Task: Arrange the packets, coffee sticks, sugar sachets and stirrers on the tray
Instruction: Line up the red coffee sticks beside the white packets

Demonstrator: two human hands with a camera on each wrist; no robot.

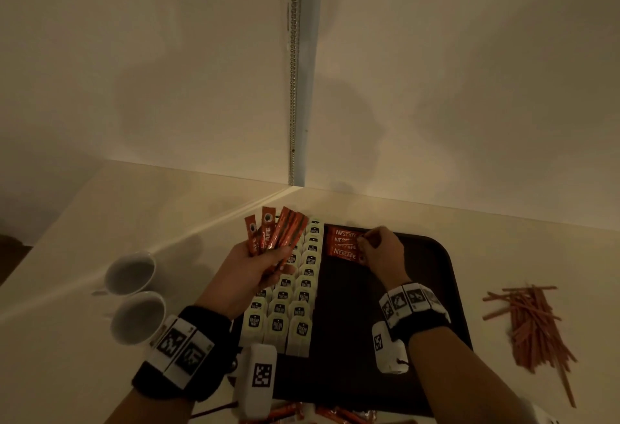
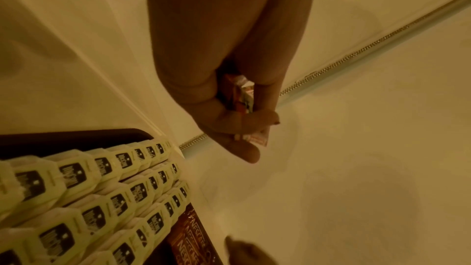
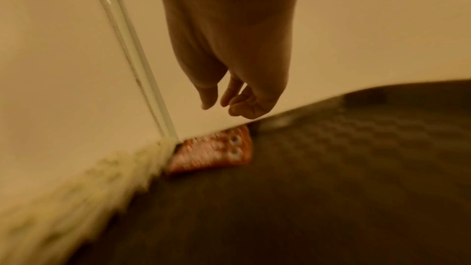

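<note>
Gripping a fanned bunch of coffee sticks [image 1: 268,232], the left hand [image 1: 258,264] is raised above the left edge of the tray [image 1: 436,289], its fingers curled round the lower ends; the left wrist view shows the sticks [image 2: 243,96] pinched between thumb and fingers. The right hand [image 1: 382,249] sits at the far part of the tray, fingertips at the right ends of three more sticks [image 1: 345,245] that lie flat, side by side, with their lettering facing up. In the head view those fingers look bent onto the sticks, yet the right wrist view is blurred and shows the right hand [image 3: 237,98] loosely curled over the sticks [image 3: 214,154], so I cannot tell whether it pinches one or only touches them.

Pale packets [image 1: 295,299] fill the tray's left part in three overlapping columns running from the near edge to the far edge, and the flat sticks lie just beside the right-hand column. The rest of the dark tray floor is bare.

On the surface [image 1: 536,256], well to the right of the tray, lies a loose heap of stirrers [image 1: 533,323]. Two white cups [image 1: 134,296] stand to the left, one nearer than the other. A few more sticks [image 1: 335,415] lie off the tray at its near edge.
</note>
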